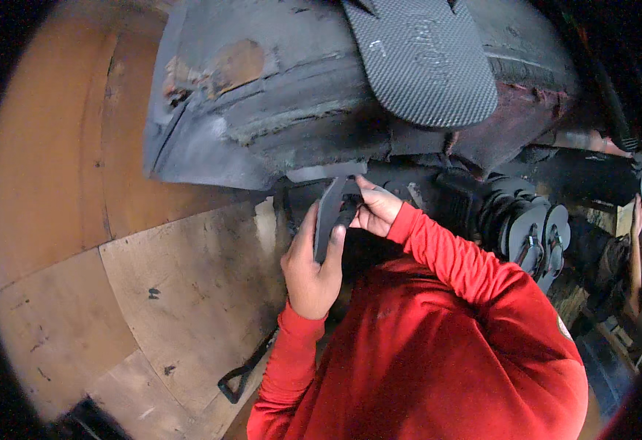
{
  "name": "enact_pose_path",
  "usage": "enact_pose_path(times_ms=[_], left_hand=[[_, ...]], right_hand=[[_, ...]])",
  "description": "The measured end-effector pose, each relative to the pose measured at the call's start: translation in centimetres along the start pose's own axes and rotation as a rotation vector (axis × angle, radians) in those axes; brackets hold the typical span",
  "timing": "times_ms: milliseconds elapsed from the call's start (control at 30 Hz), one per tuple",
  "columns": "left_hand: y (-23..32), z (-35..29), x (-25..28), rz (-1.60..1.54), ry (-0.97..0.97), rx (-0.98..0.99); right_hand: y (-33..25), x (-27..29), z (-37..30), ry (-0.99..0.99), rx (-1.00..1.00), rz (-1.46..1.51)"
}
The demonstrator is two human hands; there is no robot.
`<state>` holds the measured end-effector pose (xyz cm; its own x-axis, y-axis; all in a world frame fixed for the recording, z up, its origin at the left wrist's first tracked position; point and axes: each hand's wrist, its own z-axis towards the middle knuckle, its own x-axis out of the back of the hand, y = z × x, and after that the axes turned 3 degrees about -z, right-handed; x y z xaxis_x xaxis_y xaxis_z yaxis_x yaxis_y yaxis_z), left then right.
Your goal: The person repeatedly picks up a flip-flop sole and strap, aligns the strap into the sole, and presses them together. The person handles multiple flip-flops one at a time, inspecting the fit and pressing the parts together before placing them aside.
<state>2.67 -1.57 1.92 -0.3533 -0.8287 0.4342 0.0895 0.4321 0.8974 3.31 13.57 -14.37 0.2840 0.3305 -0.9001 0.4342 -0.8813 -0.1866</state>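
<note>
A dark grey flip-flop [328, 213] is tilted nearly edge-on between my hands. My left hand [310, 271] wraps round its lower part, thumb on one side and fingers on the other. Higher up, my right hand [377, 208] is closed by its far end, thumb raised along the edge and fingertips near a black part that looks like the strap. What exactly those fingertips pinch is hidden. Just beyond the flip-flop's top, a grey flat strip [324, 172] juts from the worn, dark-covered bench [299, 103]. On that bench lies a textured dark sole [431, 66].
Several black flip-flops [530, 227] are stacked to my right. Past them, at the right edge, shows another person's arm [636, 257]. Brown boards [181, 293] spread out on the left, with a black handle-like loop [233, 385] low down near my left sleeve.
</note>
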Motion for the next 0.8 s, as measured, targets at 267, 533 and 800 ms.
enact_pose_path(times_ms=[267,533,800], left_hand=[[0.1,4.4,-3.3,0.039,-0.074,0.153],[5.1,-0.4,1.8,-0.055,0.048,0.126],[3.7,-11.7,5.0,0.046,0.112,0.196]], right_hand=[[-1.9,3.2,-2.7,0.284,-0.160,0.020],[-1.9,-4.6,-4.6,0.126,-0.096,-0.107],[0.3,-8.2,-7.7,0.104,-0.010,-0.135]])
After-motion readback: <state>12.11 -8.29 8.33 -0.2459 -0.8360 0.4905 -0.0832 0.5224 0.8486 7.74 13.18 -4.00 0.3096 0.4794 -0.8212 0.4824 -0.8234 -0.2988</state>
